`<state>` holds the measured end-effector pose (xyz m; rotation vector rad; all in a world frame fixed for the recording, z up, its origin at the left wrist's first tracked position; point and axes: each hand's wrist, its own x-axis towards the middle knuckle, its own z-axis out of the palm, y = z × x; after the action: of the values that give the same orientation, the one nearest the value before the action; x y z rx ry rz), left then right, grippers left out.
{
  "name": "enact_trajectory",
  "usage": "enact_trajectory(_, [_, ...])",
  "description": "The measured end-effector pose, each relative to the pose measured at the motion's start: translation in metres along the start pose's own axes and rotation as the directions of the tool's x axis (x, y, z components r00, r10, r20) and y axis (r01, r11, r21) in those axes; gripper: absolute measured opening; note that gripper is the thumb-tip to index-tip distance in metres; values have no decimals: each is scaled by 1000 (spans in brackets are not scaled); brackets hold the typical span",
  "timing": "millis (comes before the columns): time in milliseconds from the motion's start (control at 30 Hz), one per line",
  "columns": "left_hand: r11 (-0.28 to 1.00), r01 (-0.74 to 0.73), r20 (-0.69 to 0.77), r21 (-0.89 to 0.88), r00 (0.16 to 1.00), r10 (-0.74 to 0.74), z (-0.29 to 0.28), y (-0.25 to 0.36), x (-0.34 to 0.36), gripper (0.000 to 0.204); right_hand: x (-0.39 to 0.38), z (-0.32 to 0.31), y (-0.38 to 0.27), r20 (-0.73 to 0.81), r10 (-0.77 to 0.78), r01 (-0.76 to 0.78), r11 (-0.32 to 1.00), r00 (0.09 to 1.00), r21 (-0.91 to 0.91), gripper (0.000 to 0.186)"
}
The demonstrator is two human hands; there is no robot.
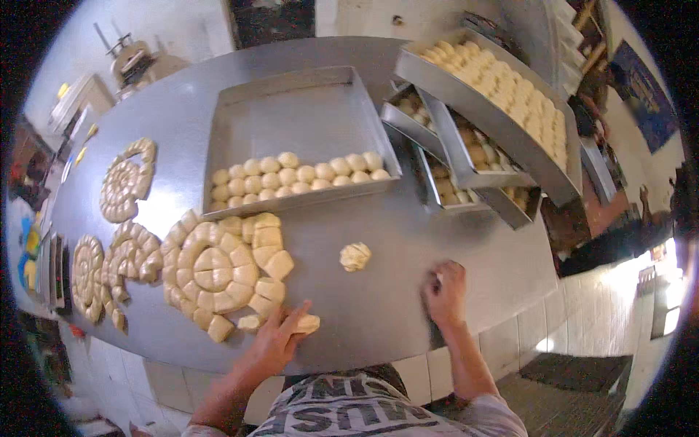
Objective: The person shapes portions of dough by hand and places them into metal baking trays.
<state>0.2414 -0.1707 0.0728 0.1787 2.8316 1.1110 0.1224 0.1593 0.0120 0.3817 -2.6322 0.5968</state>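
My left hand (275,339) is low over the table at the edge of the cut dough, its thumb and fingers around a pale dough piece (309,324). Another small dough piece (250,323) lies just left of that hand. To the right, my right hand (447,293) is curled down on the metal table, fingers bent inward; whatever is under them is hidden. Between the hands, a little farther off, sits a lumpy dough ball (354,256) with a creased surface. A large round of dough cut into segments (212,269) spreads beside my left hand.
A metal tray (280,91) beyond the dough holds rows of smooth dough balls (287,176) along its near side. Smaller cut dough rounds (125,186) lie at left. Stacked trays (502,109) filled with dough pieces crowd the far right. The table's front edge curves close to my body.
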Motion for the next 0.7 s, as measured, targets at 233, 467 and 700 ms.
enact_trajectory(233, [987,40,-234,-154,969,-76,-47,-35,-48,27,128,-26,-45,144,401,-243,209,905,947,28])
enact_trajectory(467, [984,-18,-322,179,944,76,-86,-57,-59,24,263,139,-158,535,-75,10,992,842,124,29])
enact_trajectory(700, [889,78,-376,-451,887,-268,-86,-84,-69,24,97,80,-268,508,-522,-331,398,685,856,51])
